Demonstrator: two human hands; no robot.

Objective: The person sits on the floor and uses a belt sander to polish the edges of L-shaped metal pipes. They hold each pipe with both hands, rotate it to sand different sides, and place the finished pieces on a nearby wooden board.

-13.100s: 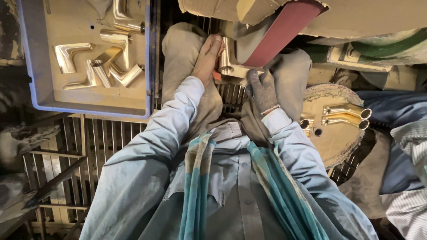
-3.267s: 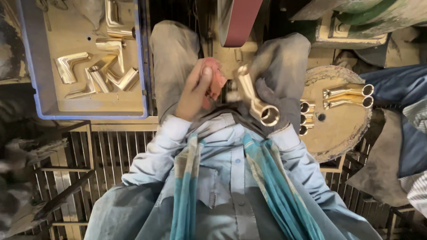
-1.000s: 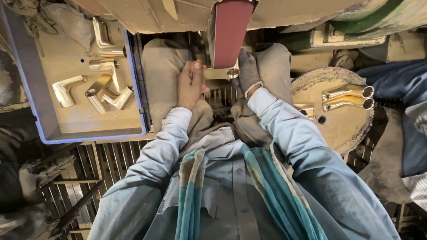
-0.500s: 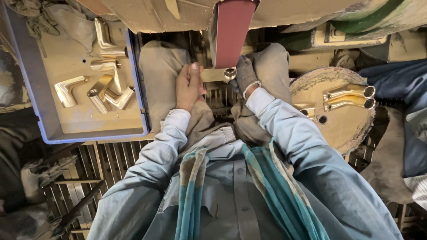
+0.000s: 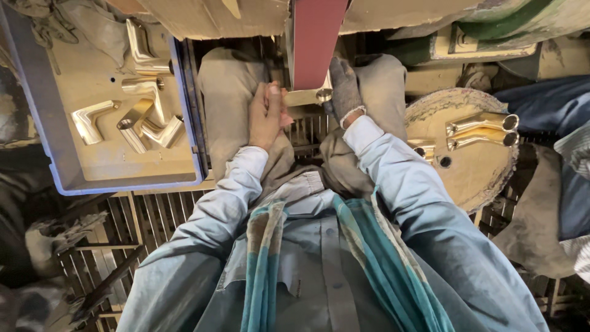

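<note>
Brass fitting (image 5: pixel 307 96) crosswise, opening rightward

Red sanding belt (image 5: pixel 314 37); brass-gold fitting (image 5: pixel 305 96); grey glove on right hand (image 5: pixel 344 86); blue tray (image 5: pixel 37 141); teal-striped scarf (image 5: pixel 393 264).

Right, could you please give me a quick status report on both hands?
Left hand bare, right hand gloved, both gripping brass fitting against red sanding belt. Nothing in the way.

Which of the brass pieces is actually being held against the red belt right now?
The brass piece gripped between the bare left hand and gloved right hand, touching the red belt. The others lie loose in the blue tray or on the round pad.
</note>
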